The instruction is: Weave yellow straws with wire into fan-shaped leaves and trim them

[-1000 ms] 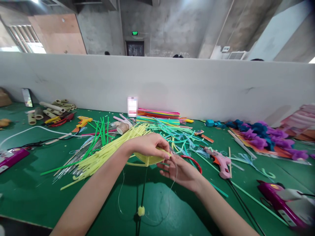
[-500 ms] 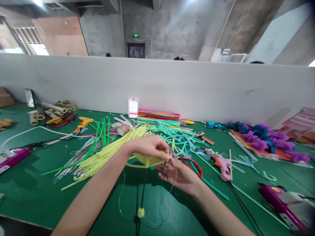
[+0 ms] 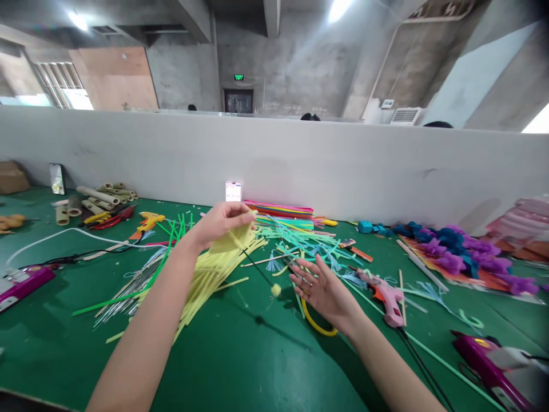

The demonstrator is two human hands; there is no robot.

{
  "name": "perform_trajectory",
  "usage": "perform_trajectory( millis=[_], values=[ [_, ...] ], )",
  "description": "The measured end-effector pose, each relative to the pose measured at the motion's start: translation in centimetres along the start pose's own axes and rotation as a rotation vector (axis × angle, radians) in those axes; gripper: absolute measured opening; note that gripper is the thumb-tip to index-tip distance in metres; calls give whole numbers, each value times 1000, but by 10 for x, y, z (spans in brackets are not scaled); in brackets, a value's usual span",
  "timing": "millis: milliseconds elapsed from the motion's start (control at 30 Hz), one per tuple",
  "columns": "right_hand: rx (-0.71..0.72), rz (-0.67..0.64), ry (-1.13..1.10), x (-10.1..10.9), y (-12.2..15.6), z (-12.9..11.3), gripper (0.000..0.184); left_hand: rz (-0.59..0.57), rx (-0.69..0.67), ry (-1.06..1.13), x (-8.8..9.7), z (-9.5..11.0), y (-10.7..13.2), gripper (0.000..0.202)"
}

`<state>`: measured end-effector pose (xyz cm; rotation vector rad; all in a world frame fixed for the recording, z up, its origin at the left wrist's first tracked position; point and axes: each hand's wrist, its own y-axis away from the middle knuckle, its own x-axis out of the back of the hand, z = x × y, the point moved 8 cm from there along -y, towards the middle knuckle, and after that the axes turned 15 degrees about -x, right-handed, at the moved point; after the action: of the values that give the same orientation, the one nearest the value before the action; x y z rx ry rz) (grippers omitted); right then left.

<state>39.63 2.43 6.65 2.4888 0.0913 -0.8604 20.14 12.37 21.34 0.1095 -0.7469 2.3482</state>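
Note:
My left hand is raised over the bundle of yellow pipe cleaners, its fingers closed on a yellow cup-shaped piece. From that piece a thin dark stem slants down to the right, with a small yellow fuzzy ball at its end. Faint clear thread shows near the ball. My right hand is open, palm up and fingers spread, right of the ball. Beneath it a yellow loop, which looks like a scissors handle, shows on the table; the rest is mostly hidden.
A pink glue gun lies right of my right hand; a yellow glue gun lies to the left. Blue-green pipe cleaners cover the table's middle. Purple power strips sit at both sides. A white partition stands behind.
My left hand has moved up and left with the yellow piece, turning it so the stem and ball swing right. My right hand has let go of the piece's edge and spread open.

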Motion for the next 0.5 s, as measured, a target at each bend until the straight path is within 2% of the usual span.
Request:
perform_trajectory(
  millis=[133,200,267,367,433,500],
  values=[
    [292,243,-43,31,10,-34,23,323,-75,-38,44,-1,3,23],
    [464,369,-47,45,21,-50,19,438,-132,-66,56,2,4,24],
    [584,419,-14,48,29,-57,18,544,-164,-72,62,4,5,26],
    [656,386,154,32,30,-52,19,763,-231,-13,64,6,9,28],
    [619,346,313,14,23,-38,22,907,-290,109,59,3,12,29],
    [574,319,421,-2,15,-23,27,986,-269,283,47,-10,11,29]
  ],
)
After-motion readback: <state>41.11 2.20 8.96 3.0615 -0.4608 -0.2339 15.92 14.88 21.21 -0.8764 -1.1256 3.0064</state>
